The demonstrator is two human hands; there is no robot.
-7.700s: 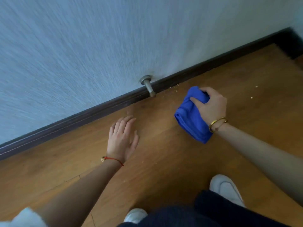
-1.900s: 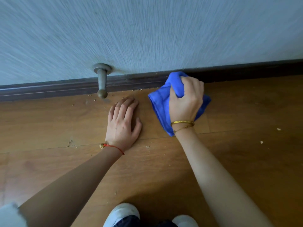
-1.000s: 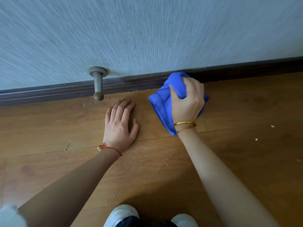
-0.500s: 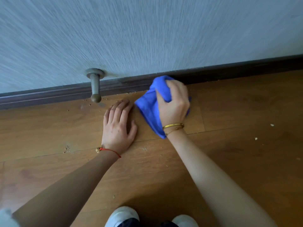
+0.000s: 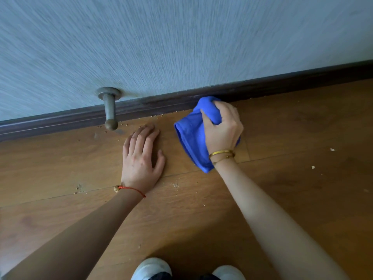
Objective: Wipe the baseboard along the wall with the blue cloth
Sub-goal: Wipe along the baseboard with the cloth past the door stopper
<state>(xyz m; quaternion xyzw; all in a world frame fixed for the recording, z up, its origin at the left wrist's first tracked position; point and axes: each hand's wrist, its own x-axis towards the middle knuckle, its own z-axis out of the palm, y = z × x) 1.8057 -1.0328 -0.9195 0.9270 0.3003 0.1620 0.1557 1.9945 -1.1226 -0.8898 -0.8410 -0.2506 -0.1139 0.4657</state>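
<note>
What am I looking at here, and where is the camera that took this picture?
There is no machine here: a person wears a camera on the head, looking down at their own two arms. The right hand grips a bunched blue cloth and presses its top end against the dark baseboard at the foot of the wall. The left hand lies flat on the wooden floor, fingers straight, holding nothing. A metal doorstop sticks out of the wall to the left of the hands. Small crumbs lie scattered on the floor. The white shapes at the bottom are the person's shoes.
</note>
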